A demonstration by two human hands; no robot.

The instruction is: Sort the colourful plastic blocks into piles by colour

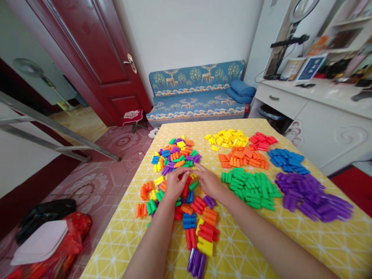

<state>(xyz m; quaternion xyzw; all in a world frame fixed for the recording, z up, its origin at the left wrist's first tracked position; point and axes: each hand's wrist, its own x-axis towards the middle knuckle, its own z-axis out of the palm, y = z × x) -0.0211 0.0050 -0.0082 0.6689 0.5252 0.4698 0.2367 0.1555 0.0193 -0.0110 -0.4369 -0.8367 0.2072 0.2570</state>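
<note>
My left hand [176, 185] reaches over a mixed-colour pile of small plastic tube-shaped pieces [177, 155] on the table. Its fingers stretch toward the right, thumb a little apart, and I see nothing held. My right hand [208, 181] is close beside it, fingers extended leftward and apart. The fingertips of both hands nearly meet above a yellow piece [193, 176]. A red piece [186, 187] and a green piece [193, 186] lie between the hands. Nearer to me are blue pieces [189, 221], yellow pieces [205, 246] and purple pieces [197, 262].
Sorted heaps lie to the right: yellow [229, 138], red [262, 141], orange [243, 157], green [251, 188], blue [287, 160] and purple [314, 197]. Beyond the yellow-clothed table [238, 248] stands a blue sofa [197, 102]. A white cabinet [328, 128] is at right, a metal ladder [55, 135] at left.
</note>
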